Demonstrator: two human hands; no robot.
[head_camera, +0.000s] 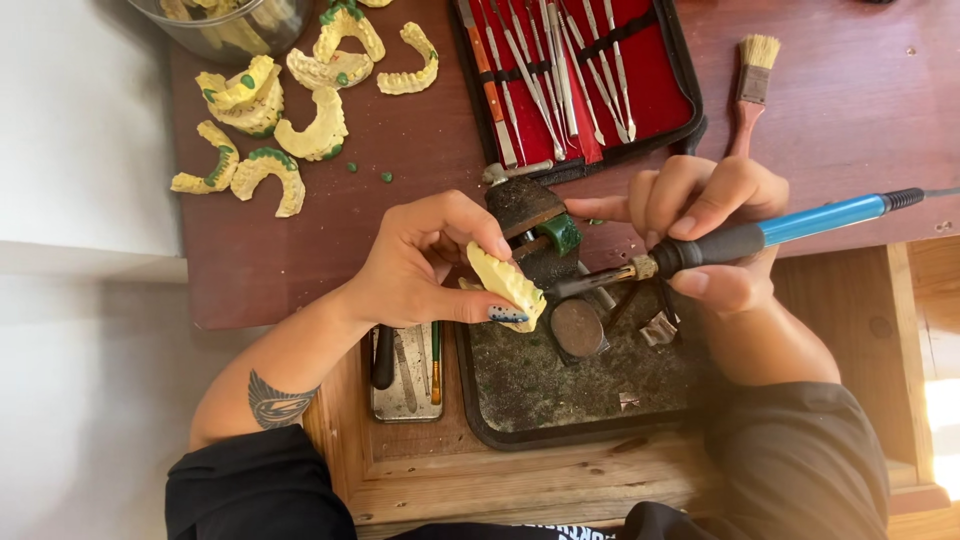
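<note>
Over the open wooden drawer (900, 330), the left hand (420, 265) pinches a yellow dental cast (505, 285) between closed fingers and thumb, while the right hand (710, 225) grips a blue-handled electric wax knife (740, 240), its tip touching the cast.

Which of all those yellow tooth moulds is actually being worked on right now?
The yellow mould held in the left hand, over the dark tray, touched by the blue-handled tool. The other moulds lie untouched on the table.
</note>
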